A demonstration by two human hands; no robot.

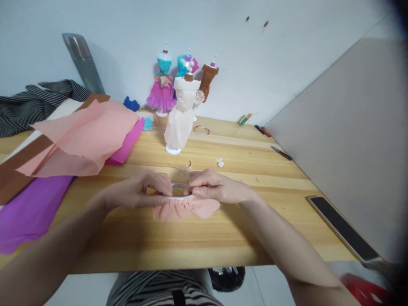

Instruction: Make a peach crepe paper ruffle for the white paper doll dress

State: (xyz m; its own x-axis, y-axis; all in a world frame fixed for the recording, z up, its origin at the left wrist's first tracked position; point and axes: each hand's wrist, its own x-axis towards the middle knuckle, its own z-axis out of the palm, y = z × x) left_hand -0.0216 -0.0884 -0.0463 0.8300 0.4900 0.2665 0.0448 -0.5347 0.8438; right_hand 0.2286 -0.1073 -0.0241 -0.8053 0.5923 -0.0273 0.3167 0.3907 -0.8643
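Observation:
Between my hands, above the front half of the table, is a small pale ring point(180, 196) with gathered pink crepe paper point(185, 208) hanging from its near edge like a ruffle. My left hand point(149, 188) pinches the ring's left side between thumb and fingers. On the right side, my right hand point(213, 185) grips the ring and the top of the ruffle, its thumb lying along the near edge. The fingers hide both ends of the ring. Just beyond the hands lies a curled pale strip point(188, 165), with a small white scrap point(219, 162) to its right.
Several dress forms in paper dresses stand at the back, a cream one point(181, 123) foremost. Pink sheets point(95, 131) and a purple sheet point(38, 216) pile up at left. A tape roll point(201, 130), a craft knife point(281, 152) and a phone point(342, 227) lie on the table point(242, 238).

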